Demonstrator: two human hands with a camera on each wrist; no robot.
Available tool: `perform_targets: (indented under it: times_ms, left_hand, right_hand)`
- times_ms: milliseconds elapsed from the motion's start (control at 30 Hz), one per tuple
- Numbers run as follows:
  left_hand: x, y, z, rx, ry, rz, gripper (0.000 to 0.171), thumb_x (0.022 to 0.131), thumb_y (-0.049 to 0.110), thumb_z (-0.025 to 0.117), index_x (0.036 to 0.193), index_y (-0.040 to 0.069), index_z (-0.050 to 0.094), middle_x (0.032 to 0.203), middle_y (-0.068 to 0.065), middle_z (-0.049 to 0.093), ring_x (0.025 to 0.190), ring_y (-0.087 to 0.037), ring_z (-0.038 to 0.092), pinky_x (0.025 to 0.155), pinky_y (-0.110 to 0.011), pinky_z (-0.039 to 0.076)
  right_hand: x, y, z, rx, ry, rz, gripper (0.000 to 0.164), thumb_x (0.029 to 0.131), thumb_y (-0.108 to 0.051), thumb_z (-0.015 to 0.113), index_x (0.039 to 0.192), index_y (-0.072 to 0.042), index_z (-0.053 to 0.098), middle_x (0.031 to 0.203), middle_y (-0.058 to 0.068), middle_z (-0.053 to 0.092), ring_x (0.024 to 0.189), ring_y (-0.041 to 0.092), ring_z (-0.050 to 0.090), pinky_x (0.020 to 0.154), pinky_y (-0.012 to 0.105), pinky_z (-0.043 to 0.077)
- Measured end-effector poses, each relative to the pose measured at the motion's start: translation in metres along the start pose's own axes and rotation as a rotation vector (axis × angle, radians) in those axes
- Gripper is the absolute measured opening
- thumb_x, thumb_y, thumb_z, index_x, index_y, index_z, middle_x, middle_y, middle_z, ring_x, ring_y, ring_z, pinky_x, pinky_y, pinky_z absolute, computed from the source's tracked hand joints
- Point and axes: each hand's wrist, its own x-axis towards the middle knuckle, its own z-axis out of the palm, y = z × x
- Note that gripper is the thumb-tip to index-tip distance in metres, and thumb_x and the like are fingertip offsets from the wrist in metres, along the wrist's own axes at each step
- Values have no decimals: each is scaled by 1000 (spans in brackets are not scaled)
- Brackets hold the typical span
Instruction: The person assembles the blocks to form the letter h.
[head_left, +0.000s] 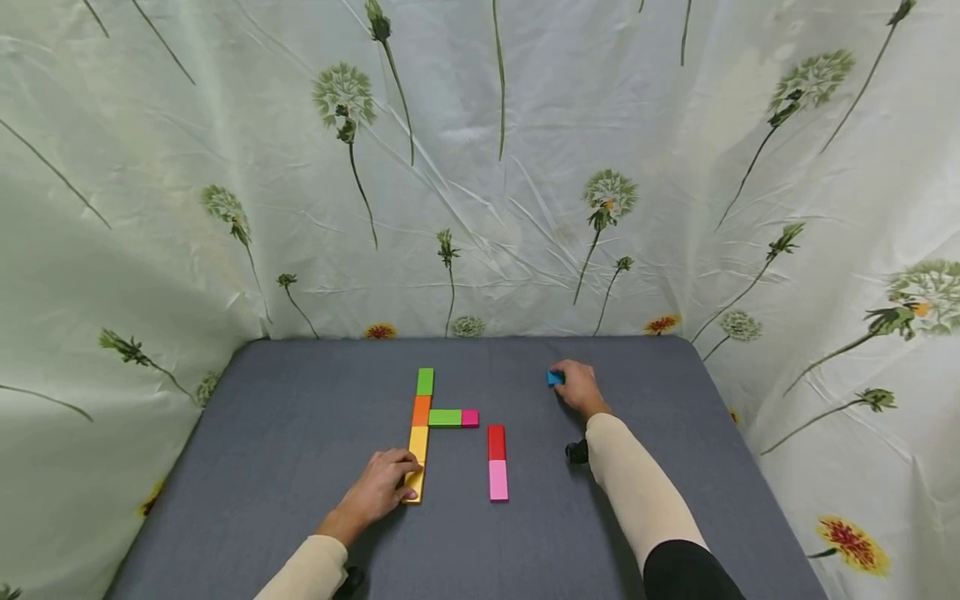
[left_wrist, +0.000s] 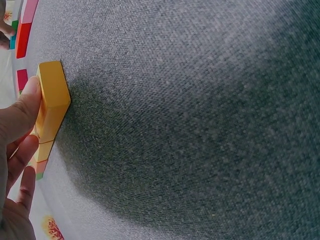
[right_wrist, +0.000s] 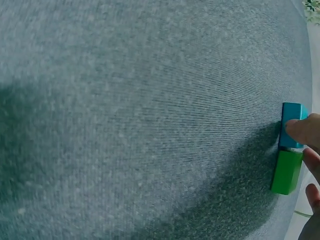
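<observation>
My left hand (head_left: 380, 482) holds the nearest yellow block (left_wrist: 55, 82) at the front of a column, thumb and fingers around it. Behind that block the column runs through another yellow block (head_left: 418, 443), an orange block (head_left: 422, 410) and a green block (head_left: 425, 382). At the back right, my right hand (head_left: 581, 387) pinches a blue block (right_wrist: 291, 120); its fingers partly cover the block in the head view. Right beside the blue one, a second green block (right_wrist: 287, 172) shows in the right wrist view, mostly hidden by the hand in the head view.
A green block (head_left: 446, 418) and a magenta block (head_left: 470, 418) branch rightward from the column. Further right, a red block (head_left: 497, 442) and a pink block (head_left: 498, 481) form a short line. The grey table (head_left: 300, 417) meets a flower-patterned curtain (head_left: 480, 167) behind.
</observation>
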Motion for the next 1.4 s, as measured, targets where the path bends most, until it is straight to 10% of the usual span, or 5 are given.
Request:
perform_targets:
  times_ms: [1400]
  left_hand:
    - [0,2,2,-11,0,-30,30,73,19,82,98,6,73,101,-2,63,98,-21,59,86,-42,43]
  right_hand:
    - [-16,-87,45,216,-192,-198,24,80,-3,74,104,-3,72,102,8,66,90,19,57,83,37,49]
